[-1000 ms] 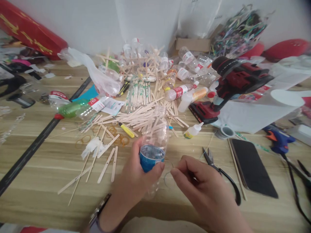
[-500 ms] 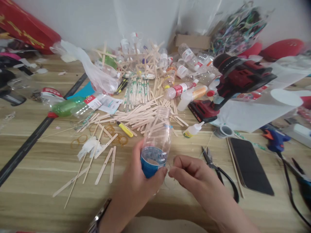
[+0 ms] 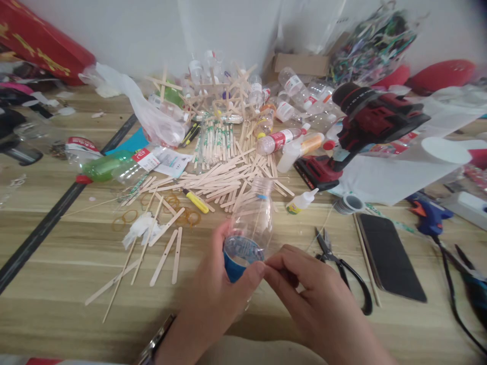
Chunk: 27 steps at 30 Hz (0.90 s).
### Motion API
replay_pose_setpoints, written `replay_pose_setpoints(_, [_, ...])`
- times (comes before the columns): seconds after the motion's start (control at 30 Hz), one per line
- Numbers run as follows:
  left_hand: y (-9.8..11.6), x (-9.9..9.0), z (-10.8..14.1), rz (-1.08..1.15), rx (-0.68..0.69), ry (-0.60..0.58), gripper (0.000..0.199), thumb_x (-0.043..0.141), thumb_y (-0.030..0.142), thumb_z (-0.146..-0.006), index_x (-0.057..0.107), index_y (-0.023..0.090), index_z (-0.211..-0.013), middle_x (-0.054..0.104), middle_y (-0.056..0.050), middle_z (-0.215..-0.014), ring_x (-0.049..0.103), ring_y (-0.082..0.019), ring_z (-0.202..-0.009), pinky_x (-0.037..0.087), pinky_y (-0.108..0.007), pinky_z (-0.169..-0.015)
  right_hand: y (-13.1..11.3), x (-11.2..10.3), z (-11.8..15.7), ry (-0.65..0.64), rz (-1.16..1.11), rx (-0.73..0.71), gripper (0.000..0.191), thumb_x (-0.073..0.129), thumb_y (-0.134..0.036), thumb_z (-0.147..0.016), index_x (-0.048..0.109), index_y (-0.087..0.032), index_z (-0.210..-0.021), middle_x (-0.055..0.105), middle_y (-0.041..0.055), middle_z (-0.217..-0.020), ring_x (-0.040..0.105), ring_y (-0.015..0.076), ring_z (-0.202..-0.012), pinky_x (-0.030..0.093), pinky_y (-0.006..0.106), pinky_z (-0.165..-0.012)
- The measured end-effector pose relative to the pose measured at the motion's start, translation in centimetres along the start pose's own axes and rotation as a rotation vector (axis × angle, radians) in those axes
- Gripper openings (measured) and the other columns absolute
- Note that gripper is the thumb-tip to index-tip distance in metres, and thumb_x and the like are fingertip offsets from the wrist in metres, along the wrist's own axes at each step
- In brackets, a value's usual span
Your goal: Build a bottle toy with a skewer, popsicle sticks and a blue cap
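Observation:
A clear plastic bottle (image 3: 251,218) with a blue band round its lower part leans away from me, its open neck toward the stick pile. My left hand (image 3: 228,284) is wrapped round the blue band, thumb on the near side. My right hand (image 3: 300,279) is pinched beside the bottle, its fingertips touching the left thumb tip; what lies between them is too small to make out. Black scissors (image 3: 338,266) lie open to the right of my right hand. Further back stand a small white glue bottle (image 3: 302,202) and a grey spool (image 3: 349,204).
Wooden sticks (image 3: 213,182) lie heaped behind the bottle, near a yellow cutter (image 3: 196,201). A red and black drill (image 3: 365,121) stands at the right, with a phone (image 3: 391,256) and blue glue gun (image 3: 429,215). Plastic bottles (image 3: 292,88) crowd the back.
The bottle has tilted and shifted slightly right and toward me. My right hand has closed in on the left thumb, and the gap between them is gone.

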<state>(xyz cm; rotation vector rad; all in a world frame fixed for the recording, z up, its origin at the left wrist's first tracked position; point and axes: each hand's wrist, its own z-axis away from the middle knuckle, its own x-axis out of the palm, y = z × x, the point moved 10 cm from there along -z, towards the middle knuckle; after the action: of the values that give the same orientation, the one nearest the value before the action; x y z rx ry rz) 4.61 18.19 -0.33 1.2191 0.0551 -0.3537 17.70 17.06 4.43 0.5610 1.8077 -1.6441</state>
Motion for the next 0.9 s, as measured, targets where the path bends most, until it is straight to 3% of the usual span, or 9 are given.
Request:
replay_pose_setpoints(0.23, [-0.3, 0.1, 0.3, 0.025, -0.002, 0.048, 0.069, 0.059, 0.055, -0.084, 0.033, 0.022, -0.14, 0.059, -0.014, -0.131, 0.059, -0.03, -0.115, 0.044, -0.045, -0.099, -1.8, -1.5, 1.9, 0.283, 0.254, -0.181, 0.024, 0.05, -0.023, -0.098, 0.072, -0.02, -0.089, 0.066, 0.0005, -0.068, 0.063, 0.0118, -0.056, 0.046, 0.021, -0.053])
replay_pose_setpoints(0.33, [-0.6, 0.4, 0.2, 0.05, -0.03, 0.031, 0.066, 0.057, 0.054, -0.086, 0.035, 0.022, -0.138, 0.062, -0.012, -0.127, 0.061, -0.029, -0.112, 0.044, -0.043, -0.098, -2.1, -1.5, 2.1, 0.335, 0.291, -0.218, 0.023, 0.049, -0.023, -0.099, 0.072, -0.02, -0.099, 0.072, 0.0021, -0.074, 0.068, 0.014, -0.062, 0.05, 0.023, -0.059])
replay_pose_setpoints(0.47, [-1.1, 0.8, -0.1, 0.136, -0.084, -0.028, 0.063, 0.054, 0.056, -0.087, 0.036, 0.022, -0.136, 0.063, -0.01, -0.124, 0.059, -0.027, -0.115, 0.044, -0.041, -0.098, -1.2, -1.4, 1.7, 0.325, 0.224, -0.142, 0.022, 0.047, -0.026, -0.099, 0.068, -0.023, -0.105, 0.076, -0.0004, -0.077, 0.071, 0.0135, -0.061, 0.052, 0.021, -0.057])
replay_pose_setpoints(0.67, [-1.8, 1.4, -0.4, 0.162, -0.102, -0.092, 0.066, 0.054, 0.061, -0.085, 0.037, 0.022, -0.135, 0.067, -0.008, -0.115, 0.062, -0.027, -0.111, 0.047, -0.04, -0.094, -0.5, -1.5, 1.4, 0.319, 0.229, -0.066, 0.023, 0.047, -0.037, -0.098, 0.06, -0.024, -0.085, 0.072, -0.0019, -0.067, 0.068, 0.0133, -0.051, 0.047, 0.021, -0.047])
replay_pose_setpoints(0.9, [-1.7, 1.0, -0.2, 0.047, -0.113, -0.054, 0.062, 0.057, 0.057, -0.083, 0.043, 0.021, -0.132, 0.07, -0.008, -0.112, 0.066, -0.028, -0.1, 0.05, -0.04, -0.088, -0.7, -0.3, 0.9, 0.146, 0.198, -0.059, 0.013, 0.052, -0.031, -0.094, 0.048, -0.024, -0.084, 0.064, -0.0045, -0.058, 0.063, 0.0136, -0.044, 0.043, 0.023, -0.044])
